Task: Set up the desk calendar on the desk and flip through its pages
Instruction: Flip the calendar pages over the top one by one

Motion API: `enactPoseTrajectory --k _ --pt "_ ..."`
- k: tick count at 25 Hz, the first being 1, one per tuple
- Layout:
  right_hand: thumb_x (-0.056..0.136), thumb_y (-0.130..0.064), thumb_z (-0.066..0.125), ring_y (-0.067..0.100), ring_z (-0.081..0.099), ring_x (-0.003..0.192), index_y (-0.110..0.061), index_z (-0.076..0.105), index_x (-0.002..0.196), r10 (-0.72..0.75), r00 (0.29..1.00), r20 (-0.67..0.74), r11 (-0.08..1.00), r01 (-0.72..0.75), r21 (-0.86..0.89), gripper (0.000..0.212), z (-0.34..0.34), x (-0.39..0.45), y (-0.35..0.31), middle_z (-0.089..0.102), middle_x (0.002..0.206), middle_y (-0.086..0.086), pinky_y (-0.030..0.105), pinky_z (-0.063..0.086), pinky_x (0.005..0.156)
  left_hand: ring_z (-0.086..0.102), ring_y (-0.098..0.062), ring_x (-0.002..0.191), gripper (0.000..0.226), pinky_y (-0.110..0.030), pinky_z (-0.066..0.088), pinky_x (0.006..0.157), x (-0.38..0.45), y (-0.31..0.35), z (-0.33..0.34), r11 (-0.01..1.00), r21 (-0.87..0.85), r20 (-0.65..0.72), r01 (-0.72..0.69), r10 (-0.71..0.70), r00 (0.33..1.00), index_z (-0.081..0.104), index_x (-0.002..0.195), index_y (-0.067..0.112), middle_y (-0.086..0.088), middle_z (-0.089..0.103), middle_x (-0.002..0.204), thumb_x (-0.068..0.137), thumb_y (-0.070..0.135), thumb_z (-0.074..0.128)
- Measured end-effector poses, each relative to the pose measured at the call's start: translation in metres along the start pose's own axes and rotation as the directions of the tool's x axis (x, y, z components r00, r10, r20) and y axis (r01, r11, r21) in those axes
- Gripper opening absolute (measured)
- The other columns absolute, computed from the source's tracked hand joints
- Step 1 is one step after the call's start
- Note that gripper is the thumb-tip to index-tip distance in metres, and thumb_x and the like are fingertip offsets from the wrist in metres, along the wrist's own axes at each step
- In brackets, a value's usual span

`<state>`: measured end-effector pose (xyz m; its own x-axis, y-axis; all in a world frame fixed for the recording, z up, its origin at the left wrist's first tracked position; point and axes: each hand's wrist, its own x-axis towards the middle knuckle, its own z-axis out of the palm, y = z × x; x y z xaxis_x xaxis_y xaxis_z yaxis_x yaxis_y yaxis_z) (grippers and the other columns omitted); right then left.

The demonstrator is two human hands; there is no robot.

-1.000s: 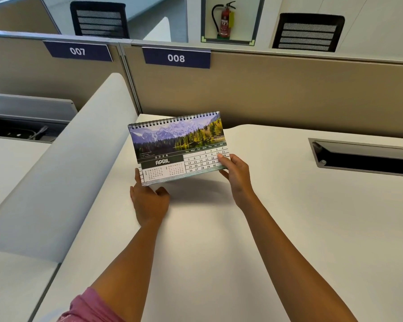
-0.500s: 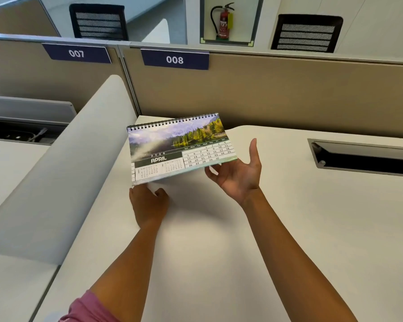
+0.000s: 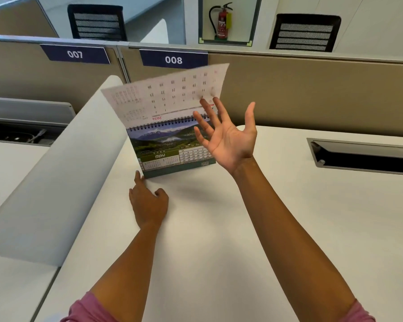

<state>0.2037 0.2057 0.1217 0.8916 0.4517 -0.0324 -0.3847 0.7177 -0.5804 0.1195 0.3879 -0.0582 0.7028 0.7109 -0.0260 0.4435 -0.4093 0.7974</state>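
Observation:
The spiral-bound desk calendar stands on the white desk and shows the MAY page with a mountain lake photo. One page is swung up above the spiral, its back side with upside-down dates facing me. My right hand is raised palm up with fingers spread, its fingertips at the lower right of the lifted page. My left hand lies flat on the desk, index finger touching the calendar's lower left base corner.
A rounded white divider runs along the left of the desk. Beige partition panels labelled 007 and 008 stand behind. A recessed cable tray opens in the desk at the right.
The APRIL page has been flipped upward over the spiral, uncovering MAY. My right hand rose with the page and opened. My left hand stayed at the calendar's base.

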Motion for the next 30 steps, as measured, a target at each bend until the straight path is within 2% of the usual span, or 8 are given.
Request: enactPoseTrajectory --k 5,10,15,26,30 --pt "0.088 -0.074 0.024 0.027 0.056 0.125 -0.028 0.030 0.150 -0.042 0.997 -0.058 0.999 0.040 -0.035 0.077 0.000 0.009 -0.002 0.042 0.152 0.001 0.040 0.050 0.095 0.043 -0.035 0.141 0.080 -0.052 0.041 0.112 -0.001 0.001 0.001 1.000 0.014 -0.031 -0.026 0.026 0.999 0.027 0.155 0.029 -0.008 0.053 0.146 0.087 0.015 0.065" --pt "0.092 -0.064 0.034 0.025 0.060 0.120 -0.025 0.030 0.150 -0.035 0.990 -0.137 0.999 0.029 -0.046 0.070 -0.012 0.007 0.006 0.044 0.150 0.001 0.039 0.052 0.092 0.042 -0.036 0.142 0.078 -0.054 0.040 0.114 -0.001 0.002 0.000 0.999 0.010 -0.032 -0.037 0.037 0.999 0.027 0.156 0.028 -0.008 0.054 0.145 0.088 0.015 0.064" --pt "0.095 -0.058 0.035 0.022 0.061 0.119 -0.025 0.031 0.150 -0.043 0.979 -0.201 0.997 0.030 -0.066 0.064 -0.024 0.005 0.014 0.048 0.148 -0.001 0.039 0.049 0.094 0.043 -0.035 0.140 0.078 -0.054 0.041 0.114 -0.001 0.003 0.000 0.999 0.024 -0.031 -0.035 0.036 0.999 0.027 0.156 0.029 -0.008 0.054 0.144 0.088 0.016 0.065" --pt "0.097 -0.052 0.038 0.025 0.060 0.120 -0.025 0.035 0.148 -0.117 0.978 -0.173 0.983 0.089 -0.160 0.058 -0.004 0.026 -0.004 0.051 0.145 0.003 0.039 0.053 0.090 0.047 -0.034 0.136 0.078 -0.053 0.043 0.111 -0.003 0.005 -0.001 0.998 0.038 -0.028 -0.040 0.041 0.999 0.028 0.155 0.029 -0.009 0.055 0.143 0.088 0.016 0.065" --pt "0.098 -0.044 0.043 0.020 0.062 0.115 -0.020 0.044 0.142 -0.174 0.941 -0.290 0.972 0.116 -0.206 0.051 -0.026 0.025 0.003 0.060 0.135 0.001 0.033 0.054 0.087 0.046 -0.035 0.138 0.078 -0.054 0.043 0.112 -0.002 0.005 -0.002 0.998 0.036 -0.030 -0.044 0.045 0.999 0.028 0.155 0.028 -0.009 0.055 0.143 0.088 0.016 0.065"
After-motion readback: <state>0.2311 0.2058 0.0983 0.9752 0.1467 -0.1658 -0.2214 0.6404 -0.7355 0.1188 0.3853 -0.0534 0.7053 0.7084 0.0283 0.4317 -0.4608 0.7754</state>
